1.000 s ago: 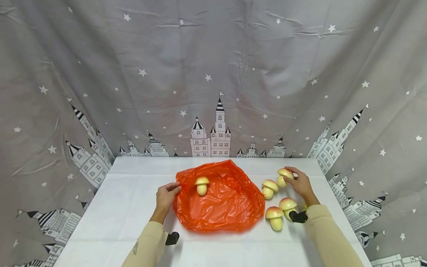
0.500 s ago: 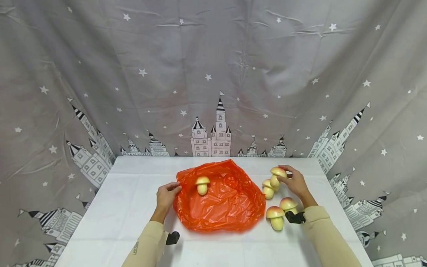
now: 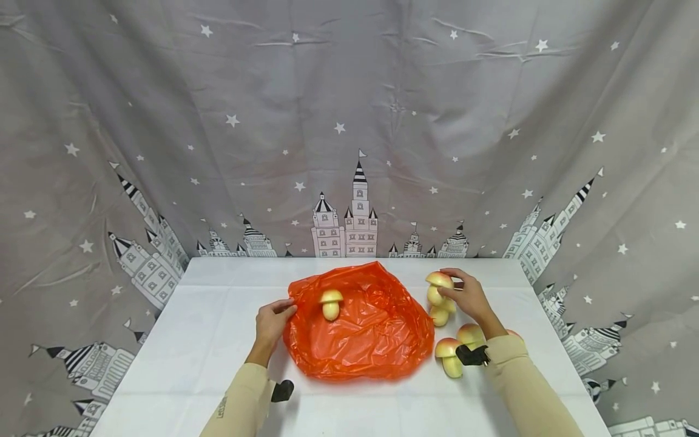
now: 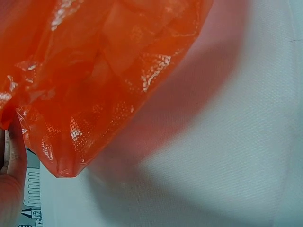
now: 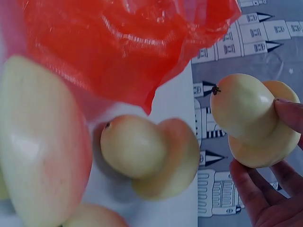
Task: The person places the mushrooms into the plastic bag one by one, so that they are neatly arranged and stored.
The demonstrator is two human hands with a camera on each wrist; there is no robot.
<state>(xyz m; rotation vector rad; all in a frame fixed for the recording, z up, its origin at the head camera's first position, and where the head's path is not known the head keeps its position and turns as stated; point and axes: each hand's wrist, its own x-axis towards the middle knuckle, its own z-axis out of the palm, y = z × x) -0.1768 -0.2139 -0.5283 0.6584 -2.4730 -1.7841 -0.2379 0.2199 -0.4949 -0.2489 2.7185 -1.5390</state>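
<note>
A red plastic bag (image 3: 371,349) lies spread with its mouth facing me, a mushroom (image 3: 330,305) with a yellow cap inside it at the left. My left hand (image 3: 271,321) pinches the bag's left rim; in the left wrist view its fingers (image 4: 16,156) meet the orange-red film. To the bag's right, my right hand (image 3: 471,297) holds another mushroom (image 5: 244,106) by its cap between thumb and fingers, raised off the table. Just below the held one stands a mushroom (image 3: 438,316), partly covered by it in the head view.
Several more mushrooms lie nearer to me at the right, among them one mushroom (image 3: 450,359) in front and one (image 3: 469,334) behind it. My right sleeve (image 3: 519,376) partly hides another. A white cloth (image 3: 180,340) covers the table; a grey castle-print curtain (image 3: 349,121) hangs behind.
My right hand has carried its mushroom leftward toward the bag, passing above the standing mushroom. My left hand and the bag have stayed put.
</note>
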